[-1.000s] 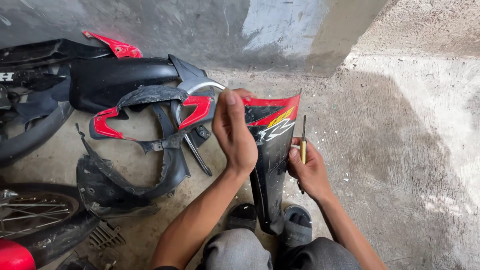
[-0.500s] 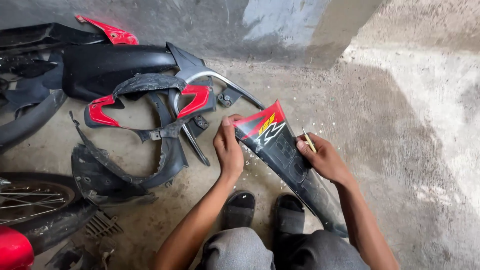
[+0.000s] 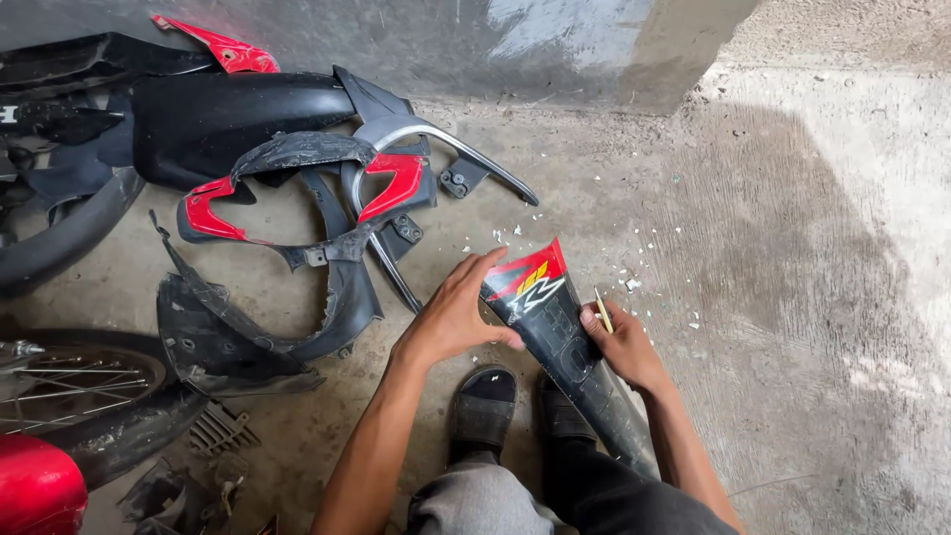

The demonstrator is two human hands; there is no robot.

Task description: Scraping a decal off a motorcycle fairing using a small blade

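1. Head view, step in hand: you are crouched over a black fairing panel, steadying it for work on its surface. Your left hand lies on its left edge, fingers spread apart and pressing flat, not closed round anything.
2. Your right hand grips the panel's right edge, fingers curled together round a thin yellowish tool (a small screwdriver or scraper; too slim to tell which).
3. Where the panel is: it slants from your sandalled feet out over the concrete floor, red-tipped end pointing away from you.
4. Next move, as I judge it: it calls for a firm left-hand hold while the tool tip goes to the panel face.
5. Its look: glossy black, long and tapered, with a red, yellow and white graphic at the far end. Pale flakes lie scattered just beyond it.
6. To the left lie other stripped body parts, well apart from your hands.
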